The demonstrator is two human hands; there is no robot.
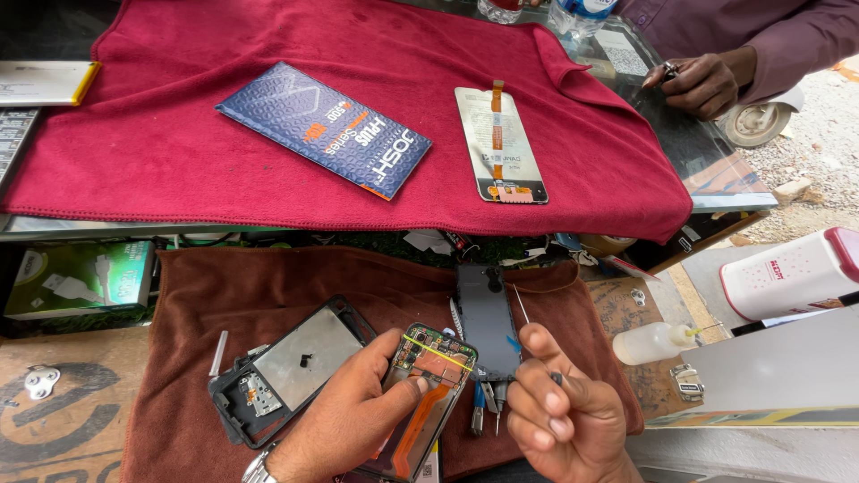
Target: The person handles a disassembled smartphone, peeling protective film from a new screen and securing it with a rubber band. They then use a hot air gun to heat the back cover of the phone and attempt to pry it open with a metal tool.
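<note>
Two bare hands fill the bottom centre of the frame, seen from above. At lower centre-left, the left hand (344, 416) steadies an opened smartphone (420, 402) by its edge, thumb pressed flat across the exposed inside and the fingers curled out of sight beneath; this looks like a grip meant to keep the phone from shifting. The phone lies tilted, back cover off, showing a green circuit board at its top, a yellow strip across it and an orange ribbon cable running down the middle.

At lower centre-right, the right hand (564, 416) has its fingers curled inward, pinching a thin metal tool (522, 306) whose fine tip points up and away, just above the phone, seemingly held ready like a pen.

Both hands work over a brown cloth (224, 295), probably laid down to cushion parts and stop small pieces rolling. Just right of the phone rests a dark phone panel (488, 309). Left of it sits a black frame with a silver plate (291, 367). A small white squeeze bottle (651, 343) lies at right.

Across the upper frame, a red towel (179, 134) holds a blue box (324, 128) and a replacement screen (501, 148) lying face down with an orange flex cable. In the upper right corner, another person's hand (702, 82) in a purple sleeve rests on the counter.
</note>
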